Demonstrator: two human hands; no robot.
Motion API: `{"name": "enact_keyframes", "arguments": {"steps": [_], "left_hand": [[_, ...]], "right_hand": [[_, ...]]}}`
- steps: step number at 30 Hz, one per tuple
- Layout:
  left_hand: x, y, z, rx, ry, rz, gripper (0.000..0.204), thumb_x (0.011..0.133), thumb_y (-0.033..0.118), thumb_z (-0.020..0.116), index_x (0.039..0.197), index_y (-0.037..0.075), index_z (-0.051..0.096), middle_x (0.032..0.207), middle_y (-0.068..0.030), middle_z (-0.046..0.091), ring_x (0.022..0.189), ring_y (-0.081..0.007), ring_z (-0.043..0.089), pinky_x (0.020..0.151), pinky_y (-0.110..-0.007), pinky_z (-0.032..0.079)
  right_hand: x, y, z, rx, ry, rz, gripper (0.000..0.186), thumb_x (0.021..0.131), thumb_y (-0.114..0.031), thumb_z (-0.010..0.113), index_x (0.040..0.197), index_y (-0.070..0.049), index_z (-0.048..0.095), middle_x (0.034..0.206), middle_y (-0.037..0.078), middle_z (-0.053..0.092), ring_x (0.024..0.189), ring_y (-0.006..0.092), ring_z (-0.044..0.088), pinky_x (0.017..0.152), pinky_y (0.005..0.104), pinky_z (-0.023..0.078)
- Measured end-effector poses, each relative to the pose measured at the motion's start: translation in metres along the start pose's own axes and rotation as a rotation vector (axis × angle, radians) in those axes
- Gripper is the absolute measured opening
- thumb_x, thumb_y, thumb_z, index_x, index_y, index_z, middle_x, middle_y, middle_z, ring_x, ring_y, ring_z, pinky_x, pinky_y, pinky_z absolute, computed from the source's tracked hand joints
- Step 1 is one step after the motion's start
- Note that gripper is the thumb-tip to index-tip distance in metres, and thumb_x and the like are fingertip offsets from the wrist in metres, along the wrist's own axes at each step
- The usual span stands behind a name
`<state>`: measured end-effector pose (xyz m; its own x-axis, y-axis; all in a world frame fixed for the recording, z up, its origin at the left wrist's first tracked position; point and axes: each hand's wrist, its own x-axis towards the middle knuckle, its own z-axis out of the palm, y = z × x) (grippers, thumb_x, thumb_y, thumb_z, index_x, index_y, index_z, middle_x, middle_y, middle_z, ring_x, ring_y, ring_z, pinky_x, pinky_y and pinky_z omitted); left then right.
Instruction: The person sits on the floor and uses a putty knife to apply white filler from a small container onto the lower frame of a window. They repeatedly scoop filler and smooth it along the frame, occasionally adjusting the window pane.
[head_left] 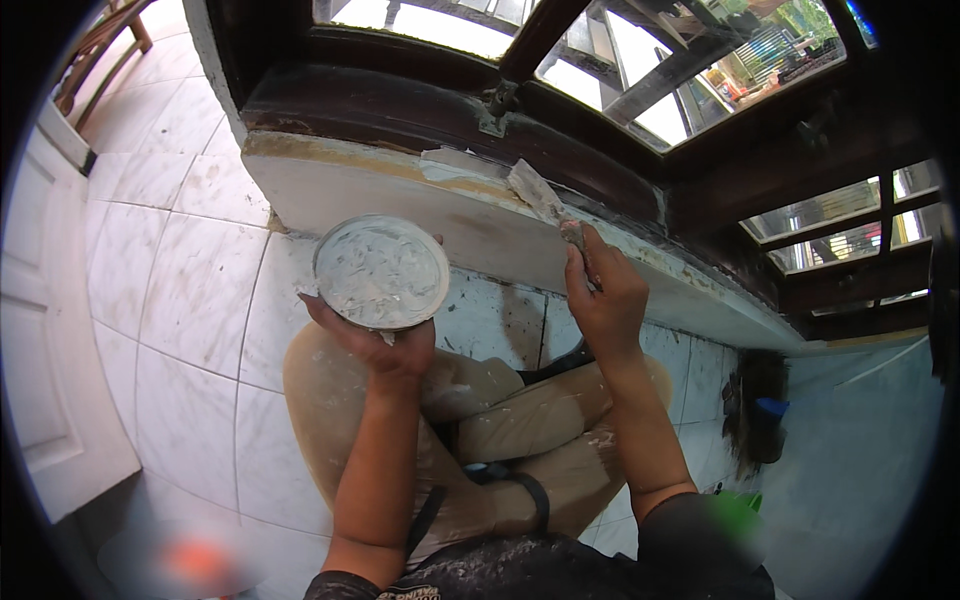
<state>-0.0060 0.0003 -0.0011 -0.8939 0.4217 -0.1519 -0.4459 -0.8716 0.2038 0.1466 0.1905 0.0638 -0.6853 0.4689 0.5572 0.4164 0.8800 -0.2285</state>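
A: Head view. Right grip (608, 290)?
B: Closed round the handle of a putty knife (537, 192), blade at the ledge (370, 185) under the window frame (390, 95). Blade contact: cannot tell.
A: Long axis?
B: Slanted. Handle end lower right, blade pointing up and left.
A: Left grip (380, 345)?
B: Cupped beneath a round tub (442, 298), supporting it. Mouth faces the camera; pale paste (381, 268) inside. Tub left of knife, well apart.
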Motion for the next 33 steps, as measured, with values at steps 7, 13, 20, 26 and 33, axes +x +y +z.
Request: {"name": "enact_keyframes", "arguments": {"steps": [7,13,20,26,33], "left_hand": [[-0.001,-0.005,-0.005,0.036,-0.058,-0.022,0.096,0.107,0.084,0.039,0.172,0.013,0.042,0.17,-0.0177,0.047,0.155,-0.0457,0.052,0.132,-0.068,0.04],[-0.017,-0.017,-0.01,0.091,-0.085,-0.178,0.102,0.107,0.084,0.038,0.174,0.007,0.034,0.171,-0.0201,0.048,0.154,-0.0456,0.054,0.131,-0.064,0.042],[-0.023,-0.011,-0.01,0.097,-0.28,-0.309,0.106,0.106,0.087,0.03,0.176,0.007,0.029,0.173,-0.0215,0.047,0.159,-0.0439,0.049,0.13,-0.063,0.041],[-0.018,-0.008,-0.003,-0.009,-0.122,-0.286,0.103,0.105,0.086,0.03,0.175,0.011,0.038,0.173,-0.0218,0.047,0.155,-0.0507,0.051,0.128,-0.067,0.044],[-0.01,0.003,-0.006,-0.008,-0.238,-0.049,0.094,0.108,0.077,0.033,0.175,0.011,0.035,0.172,-0.0241,0.044,0.157,-0.0525,0.048,0.13,-0.072,0.042]], "right_hand": [[-0.03,0.011,-0.041,-0.018,0.037,0.029,0.033,0.1,-0.009,0.082,0.133,-0.004,0.082,0.088,0.013,0.078,0.067,0.0196,0.073,0.063,0.0355,0.057],[-0.049,-0.05,-0.065,0.661,-0.152,0.428,0.026,0.107,-0.011,0.08,0.129,0.002,0.083,0.083,0.001,0.072,0.069,0.005,0.059,0.062,0.0264,0.048],[-0.097,-0.037,-0.056,1.179,-0.488,0.958,0.027,0.11,-0.015,0.077,0.128,0.004,0.083,0.079,-0.002,0.069,0.064,0.003,0.051,0.057,0.0246,0.037],[-0.101,-0.01,-0.079,0.984,-0.597,1.017,0.025,0.109,-0.019,0.078,0.121,0.002,0.085,0.072,-0.006,0.063,0.057,0.0018,0.047,0.052,0.0248,0.033],[-0.073,-0.025,-0.098,0.734,-0.324,0.8,0.034,0.111,-0.016,0.073,0.139,0.003,0.074,0.091,0.0,0.071,0.075,0.0076,0.06,0.068,0.0263,0.046]]}}
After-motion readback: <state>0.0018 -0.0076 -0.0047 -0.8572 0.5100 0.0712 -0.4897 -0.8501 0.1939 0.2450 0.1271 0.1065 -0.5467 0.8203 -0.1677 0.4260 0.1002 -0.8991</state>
